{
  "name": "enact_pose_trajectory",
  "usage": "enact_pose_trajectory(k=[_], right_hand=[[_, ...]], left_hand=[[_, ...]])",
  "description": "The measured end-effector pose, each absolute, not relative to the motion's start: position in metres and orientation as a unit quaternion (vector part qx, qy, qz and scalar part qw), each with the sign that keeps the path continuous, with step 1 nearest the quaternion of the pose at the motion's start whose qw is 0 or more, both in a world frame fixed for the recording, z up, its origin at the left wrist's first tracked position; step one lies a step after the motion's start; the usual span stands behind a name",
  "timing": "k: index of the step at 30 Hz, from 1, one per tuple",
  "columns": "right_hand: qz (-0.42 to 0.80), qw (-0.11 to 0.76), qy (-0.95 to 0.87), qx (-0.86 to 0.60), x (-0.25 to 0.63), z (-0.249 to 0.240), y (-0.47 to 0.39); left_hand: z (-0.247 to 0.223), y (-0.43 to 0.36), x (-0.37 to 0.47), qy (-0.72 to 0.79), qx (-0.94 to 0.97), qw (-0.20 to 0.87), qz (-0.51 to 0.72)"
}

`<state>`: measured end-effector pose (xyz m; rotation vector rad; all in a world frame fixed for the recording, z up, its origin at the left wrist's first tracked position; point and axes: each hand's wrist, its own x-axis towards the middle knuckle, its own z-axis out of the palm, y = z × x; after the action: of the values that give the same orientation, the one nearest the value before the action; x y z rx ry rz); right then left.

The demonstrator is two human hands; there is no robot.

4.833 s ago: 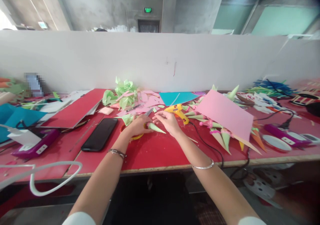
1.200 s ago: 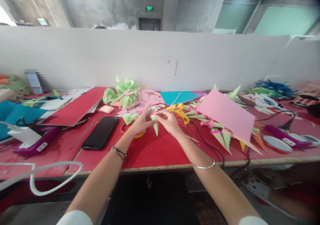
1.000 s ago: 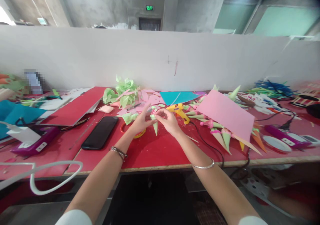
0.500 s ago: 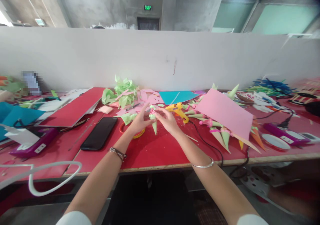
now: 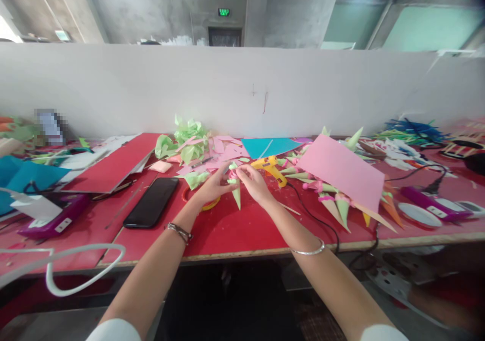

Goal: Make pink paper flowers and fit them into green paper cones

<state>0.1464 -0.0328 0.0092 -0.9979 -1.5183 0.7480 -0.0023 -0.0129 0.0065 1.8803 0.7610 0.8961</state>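
Observation:
Between my hands is a small paper cone (image 5: 236, 197), pale green and pointing down, with pink and green crumpled paper at its top. My left hand (image 5: 212, 187) is closed round the upper part of the cone from the left. At its top, the fingers of my right hand (image 5: 253, 182) pinch the pink paper from the right. A yellow glue gun (image 5: 271, 169) lies just beyond my right hand. Under my left wrist, a roll of yellow tape (image 5: 210, 204) is partly hidden.
A black phone (image 5: 151, 202) lies to the left, near a red sheet (image 5: 113, 164). Crumpled green paper (image 5: 189, 139) is heaped at the back. On the right, a pink sheet (image 5: 341, 174) covers several finished-looking cones (image 5: 342, 210). A purple power strip (image 5: 435, 204) sits farther right.
The cone has shifted slightly right and toward me, its tip lower. Both hands keep hold of it, and the right fingers have closed in at its top.

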Motion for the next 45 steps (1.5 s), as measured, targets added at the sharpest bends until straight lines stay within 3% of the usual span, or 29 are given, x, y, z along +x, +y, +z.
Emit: enact_pose_trajectory(k=[6, 11, 18, 25, 29, 34, 38, 45], right_hand=[[0.284, 0.513, -0.65, -0.483, 0.148, 0.002, -0.029], [0.259, 0.456, -0.632, -0.571, 0.15, 0.0, -0.028], [0.249, 0.446, -0.66, -0.552, 0.149, 0.0, -0.029], [0.241, 0.473, -0.67, -0.519, 0.15, 0.002, -0.03], [0.232, 0.51, -0.679, -0.475, 0.149, 0.005, -0.032], [0.268, 0.527, -0.707, -0.389, 0.148, 0.006, -0.034], [0.253, 0.516, -0.731, -0.367, 0.147, 0.007, -0.035], [0.204, 0.493, -0.748, -0.394, 0.148, 0.008, -0.034]], left_hand=[[0.0, -0.009, -0.004, 0.374, 0.825, 0.302, 0.296], [0.005, -0.009, -0.007, 0.405, 0.877, 0.115, 0.232], [0.012, 0.002, -0.033, 0.518, 0.793, -0.095, 0.307], [0.002, 0.009, -0.05, 0.643, 0.745, -0.089, 0.153], [0.006, 0.007, -0.043, 0.62, 0.757, -0.095, 0.183], [0.014, 0.002, -0.03, 0.47, 0.837, -0.083, 0.268], [0.016, -0.006, -0.019, 0.403, 0.879, -0.038, 0.253], [0.012, -0.009, -0.015, 0.418, 0.88, -0.03, 0.225]])
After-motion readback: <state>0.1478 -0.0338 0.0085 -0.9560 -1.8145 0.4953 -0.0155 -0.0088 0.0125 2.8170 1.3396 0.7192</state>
